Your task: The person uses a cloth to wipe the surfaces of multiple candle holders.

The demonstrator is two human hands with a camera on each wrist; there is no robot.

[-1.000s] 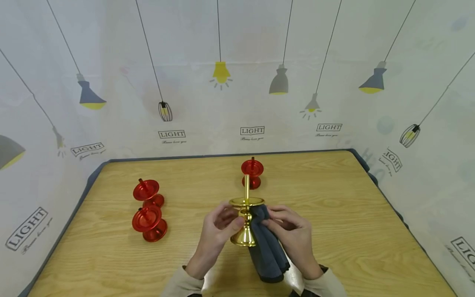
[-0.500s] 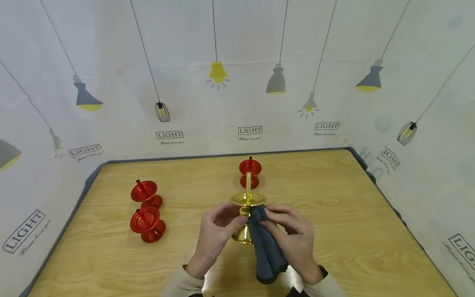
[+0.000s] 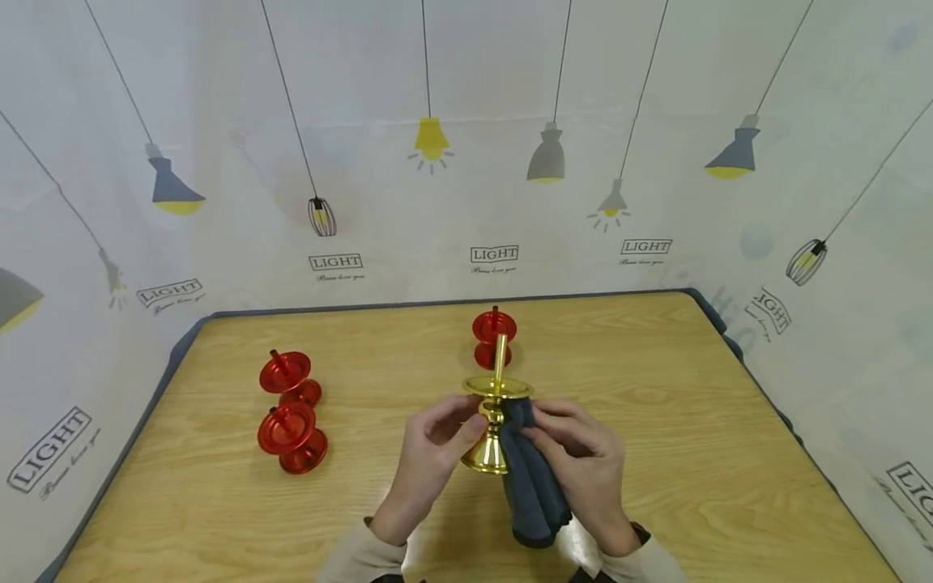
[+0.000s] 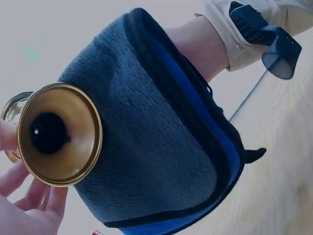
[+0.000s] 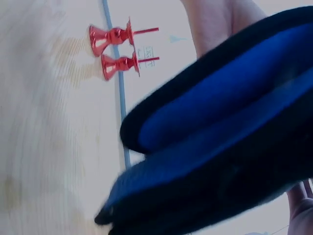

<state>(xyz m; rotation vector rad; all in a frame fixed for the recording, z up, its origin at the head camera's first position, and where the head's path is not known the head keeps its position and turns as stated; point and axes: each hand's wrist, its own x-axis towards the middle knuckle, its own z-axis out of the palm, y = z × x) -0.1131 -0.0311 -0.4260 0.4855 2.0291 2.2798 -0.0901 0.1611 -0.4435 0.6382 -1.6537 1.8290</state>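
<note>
A shiny gold candle holder [image 3: 487, 453] is held up over the table, its spike tilted slightly right. My left hand [image 3: 430, 457] grips it round the stem from the left, thumb in front. In my right hand [image 3: 583, 461], a folded grey-blue cloth [image 3: 535, 494] is pinched against the holder's right side, just under its dish. The cloth hangs down below the fingers. From the left wrist view, the hollow underside of the gold base [image 4: 80, 137] faces the camera, with the cloth right beside it. The cloth's bright blue inner side [image 5: 220, 107] fills much of the right wrist view.
Two red candle holders [image 3: 304, 453] stand one behind the other on the left of the wooden table [image 3: 692, 421]. A third red candle holder [image 3: 493, 355] stands at the back middle, behind the gold one. A printed fabric wall [image 3: 394, 202] encloses the table's back and sides.
The gold candle holder has shifted slightly right and up in both hands, and its spike has gone from upright to leaning right. The cloth stays against its side; the red holders stay put.
</note>
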